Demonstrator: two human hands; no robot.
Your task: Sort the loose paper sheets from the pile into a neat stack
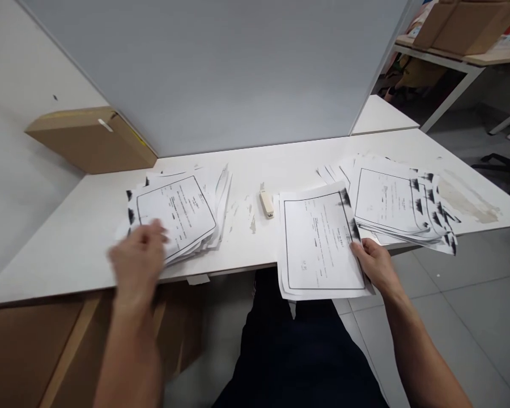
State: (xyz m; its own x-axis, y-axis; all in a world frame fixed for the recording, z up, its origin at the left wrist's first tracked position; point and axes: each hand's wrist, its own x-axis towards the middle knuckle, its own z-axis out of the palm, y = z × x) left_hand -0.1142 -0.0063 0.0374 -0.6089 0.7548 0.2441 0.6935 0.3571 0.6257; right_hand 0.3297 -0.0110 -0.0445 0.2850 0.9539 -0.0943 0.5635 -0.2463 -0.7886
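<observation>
My right hand (pixel 375 263) grips a few printed sheets of paper (pixel 318 243) by their right edge, thumb on top. The sheets have a black border and dark smudges at the upper right, and they overhang the table's front edge. Over the near left corner of the left paper stack (pixel 182 212) is my left hand (pixel 140 255), blurred by motion. Its fingers look bent, but whether they touch or hold a sheet is unclear. Between the left stack and the held sheets lies a small cream stapler (pixel 266 204).
A fanned paper stack (pixel 391 201) lies on the right of the white table (pixel 246 249), beside a brownish stain. At the back left a cardboard box (pixel 93 139) leans by the wall. A grey panel (pixel 229 73) stands along the back. Below left are brown cardboard boxes (pixel 29 351).
</observation>
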